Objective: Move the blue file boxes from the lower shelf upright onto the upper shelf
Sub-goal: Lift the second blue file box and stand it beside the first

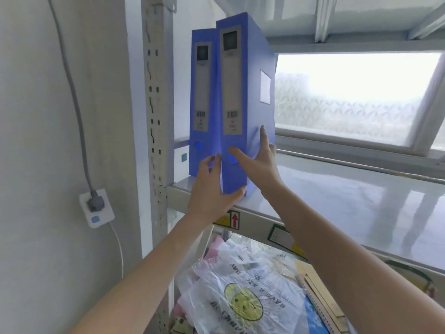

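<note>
Two blue file boxes stand upright at the left end of the upper shelf (337,203), spines toward me. The left box (201,92) is against the shelf post. The right box (243,97) stands beside it, leaning slightly. My left hand (212,189) grips the bottom of the right box's spine, its thumb under the lower corner. My right hand (258,162) presses flat on that box's right side, with the thumb across the spine's round hole.
A perforated metal post (156,104) rises left of the boxes. On the lower shelf lie plastic bags (240,290), a notebook and wooden strips. A wall socket (96,207) with a grey cable is at the left. A frosted window (349,100) is behind the upper shelf.
</note>
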